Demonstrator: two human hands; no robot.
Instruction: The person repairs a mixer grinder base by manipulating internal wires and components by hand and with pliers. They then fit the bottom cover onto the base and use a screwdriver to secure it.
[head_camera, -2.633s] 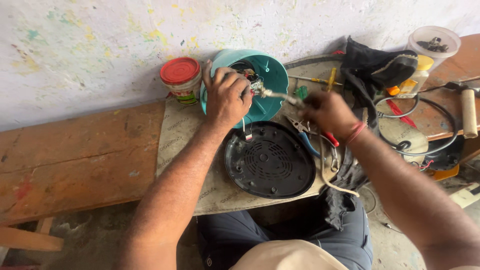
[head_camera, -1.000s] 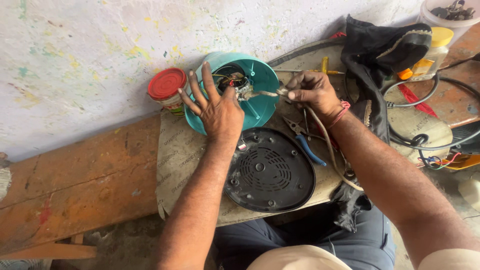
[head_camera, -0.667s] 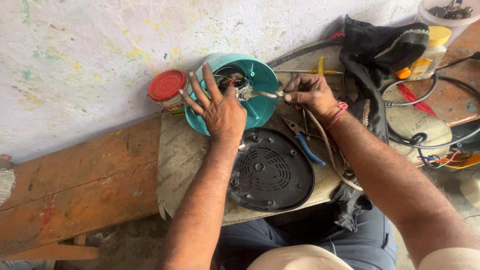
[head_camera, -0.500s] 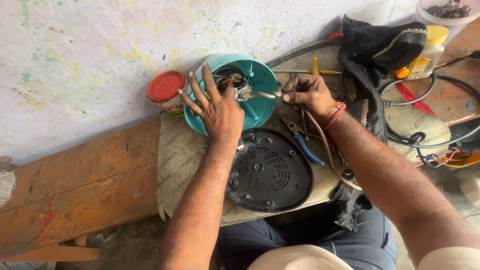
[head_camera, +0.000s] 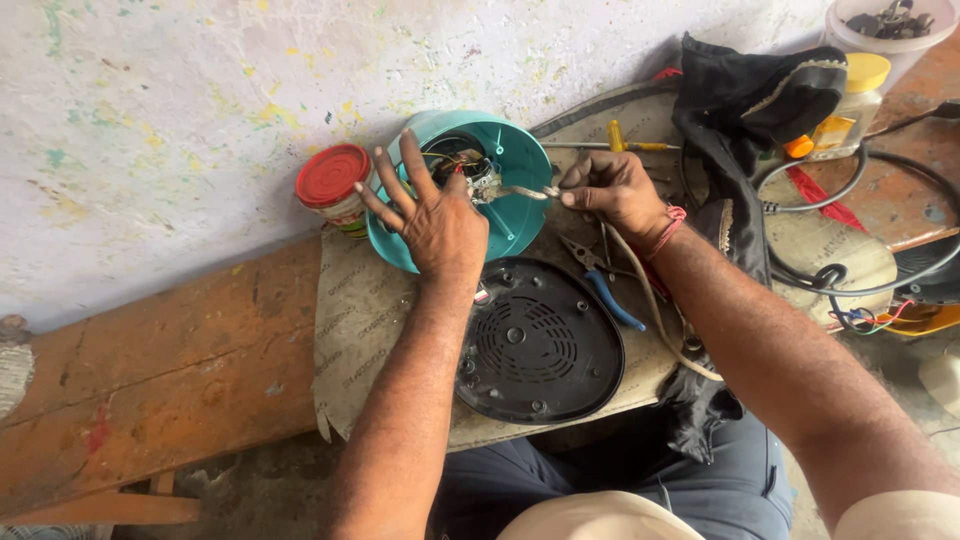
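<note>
The wooden desk (head_camera: 170, 370) carries a sheet of cardboard (head_camera: 360, 320), and on it lies a black vented base plate (head_camera: 540, 345) just in front of a teal appliance housing (head_camera: 510, 200) tipped on its side, its open underside showing wires. The left hand (head_camera: 435, 220) lies flat on the housing's rim, fingers spread wide, steadying it without closing on anything. The right hand (head_camera: 610, 188) has its grip pressed together, pinching a thin metal tool (head_camera: 515, 192) whose tip reaches into the wiring. Both forearms stretch forward from the lap, the right one crossing over blue-handled pliers (head_camera: 600, 285). A red-lidded jar (head_camera: 333, 185) stands just left of the housing. Compared with half a second ago, hands and housing sit in nearly the same places.
</note>
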